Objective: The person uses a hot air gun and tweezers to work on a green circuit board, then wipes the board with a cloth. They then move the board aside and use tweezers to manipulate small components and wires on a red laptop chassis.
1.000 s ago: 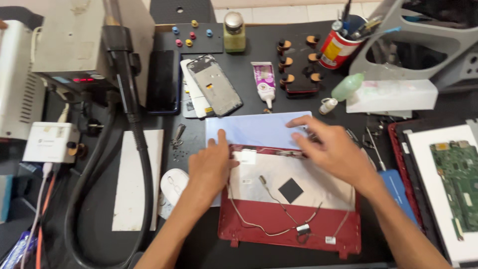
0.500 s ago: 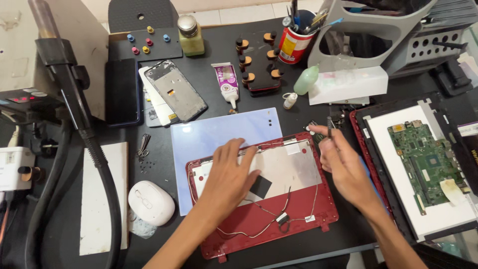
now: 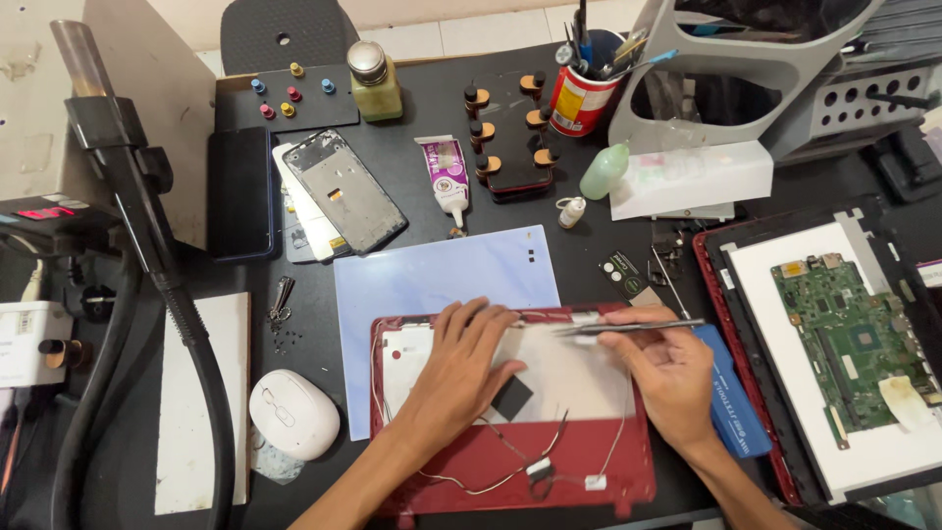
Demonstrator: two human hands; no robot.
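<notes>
A red laptop lid shell [image 3: 589, 481] lies open side up near the front of the dark desk, with a white inner panel, thin cables and a small black square pad. My left hand [image 3: 459, 373] lies flat on the white panel, fingers spread, holding the shell down. My right hand [image 3: 667, 368] grips slim metal tweezers [image 3: 628, 327], held level over the shell's upper right edge with the tips pointing left.
A pale blue sheet [image 3: 432, 280] lies under the shell. A green circuit board [image 3: 849, 339] rests on a white sheet at right. A white mouse [image 3: 292, 412], a black hose [image 3: 167, 294], phone parts [image 3: 343, 191], a glue tube [image 3: 448, 175], bottles and a red tool cup [image 3: 579, 98] are around.
The view has shifted right, then steadied. My right hand took up the tweezers and brought them over the shell's top edge. My left hand slid toward the panel's middle.
</notes>
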